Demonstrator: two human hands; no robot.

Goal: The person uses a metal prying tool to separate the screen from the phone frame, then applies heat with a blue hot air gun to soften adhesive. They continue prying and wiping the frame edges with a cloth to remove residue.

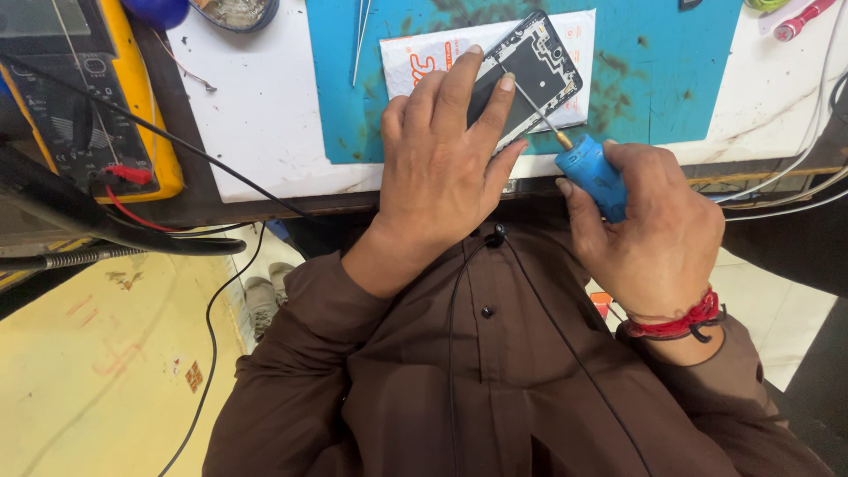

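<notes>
1. The opened smartphone [528, 75] lies back-up and tilted near the front edge of the bench [265, 115], half on a teal work mat [654, 62] and on top of a white printed packet [424, 57]. Its rear cover is off, so the dark inner frame and metal shields show.
2. The left hand [442, 159] presses down on the phone's near end, fingers spread and flat over it, pinning it rather than gripping it.
3. The right hand [654, 225] is closed around the blue handle of a small screwdriver [574, 150]; the thin shaft slants up and left, and its tip meets the phone's inner frame just beside the left index finger.
4. Handling, as a judgement: the phone looks light, thin and stiff, with smooth sides that could slip on the glossy packet. The exposed inside is likely fragile, so the safer hold is by the long outer edges or flat pressure on the frame, away from the shields and camera corner.
5. The screwdriver appears light and rigid; its rounded handle suits a fingertip hold near the shaft for fine turning.
6. Towards the bench's left edge sits a yellow multimeter [97, 97] with a red plug and black leads trailing off the front edge. Tweezers [360, 35] rest on the mat near the far edge, and a red-and-white pen [802, 19] lies at the far right corner.
7. A red thread bracelet [680, 322] circles the right wrist.
</notes>
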